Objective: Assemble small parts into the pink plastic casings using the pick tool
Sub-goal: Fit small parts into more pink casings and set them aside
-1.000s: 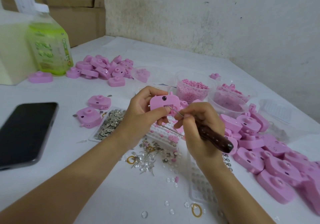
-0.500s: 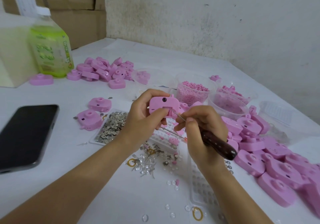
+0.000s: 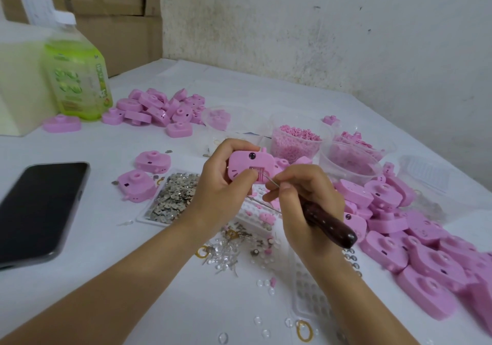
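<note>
The pink casing is held up off the table, clamped in the left hand. Its fingers are curled over the casing's top edge, and the thumb is pressed on the face just beside the rectangular opening. The pick tool is gripped in the right hand, fingertips pinched together low on the metal shaft, the dark wooden handle running back past the heel of the hand. And there the needle tip is seen, right at the opening, close by the left thumb's tip. Whether a small part is carried on it cannot be told; it is too fine.

A seating step is judged to be in hand. It is best done with the casing locked between thumb and fingers so that no twist is allowed. The tip is best guided by short, light pushes from the pinching fingertips rather than from the wrist. The thumb lies so near the point that a slip would be caught by skin, so pressure should be eased in, not jabbed.

More casings are piled beyond the right knuckles. A tray of metal pieces lies just outside the left wrist, ready to be drawn on.
</note>
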